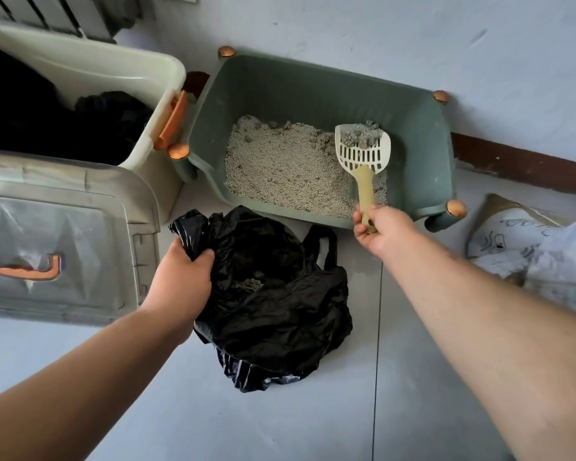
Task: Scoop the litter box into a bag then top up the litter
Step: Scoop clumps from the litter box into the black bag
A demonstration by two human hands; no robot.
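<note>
So the litter sack (512, 237) runs off the right edge, print too smudgy to read, and the clear bin (64, 227) is cropped left.

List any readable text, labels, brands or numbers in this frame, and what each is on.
Nothing in the frame is legible enough to quote.
Crumpled sack at far right: dark printed marks and outlines, too blurred to read.
Litter box, scoop, black bag: no lettering visible.
Clear lidded bin and cream bin: no lettering visible.
</note>
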